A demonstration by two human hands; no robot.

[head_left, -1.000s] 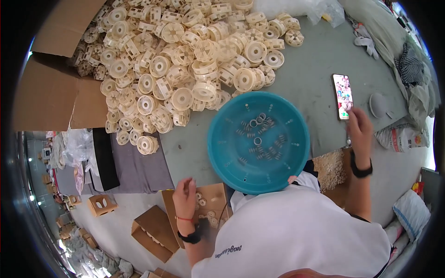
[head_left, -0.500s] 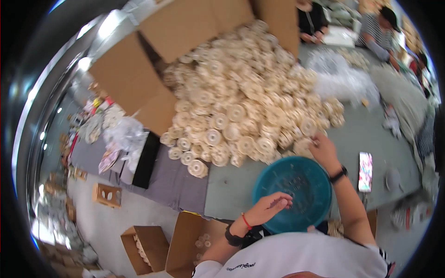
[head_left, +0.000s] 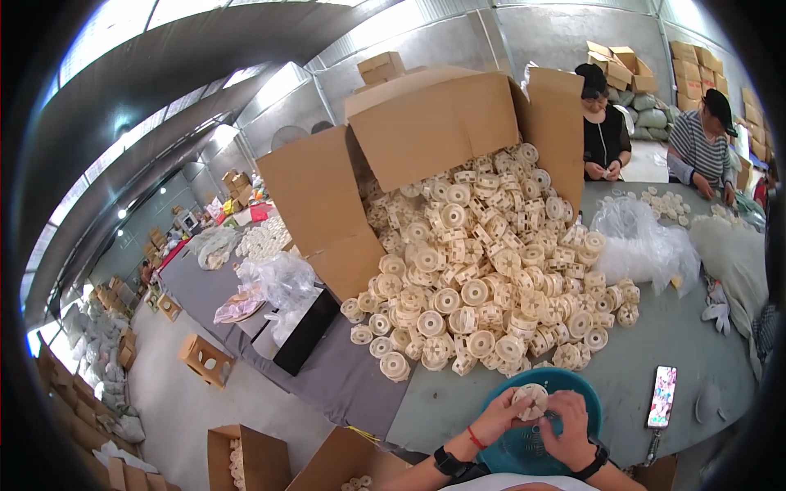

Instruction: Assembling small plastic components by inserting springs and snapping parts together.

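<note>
My left hand [head_left: 499,417] is closed round a cream, wheel-shaped plastic part [head_left: 532,399] with slots on its face. My right hand [head_left: 571,434] is at the part's right side, its fingers bent and pinched together; I cannot make out what, if anything, is in them. Both hands are over a teal plastic bowl [head_left: 588,391], with small pieces too indistinct to name inside. Beyond the bowl, a large heap of similar cream parts [head_left: 475,294] spills from a tipped cardboard box [head_left: 434,123] onto the table.
A lit phone [head_left: 662,397] lies at the right on the grey-green table [head_left: 438,409]. Clear plastic bags [head_left: 643,237] and a white glove [head_left: 717,313] lie farther right. A black tray [head_left: 307,331] sits left of the heap. Open cartons [head_left: 246,458] stand below. Two people [head_left: 606,135] work across the table.
The view has tilted up. My right hand has come from the heap's edge to my left hand over the bowl. A cream part is now in my left hand, which held none visibly before.
</note>
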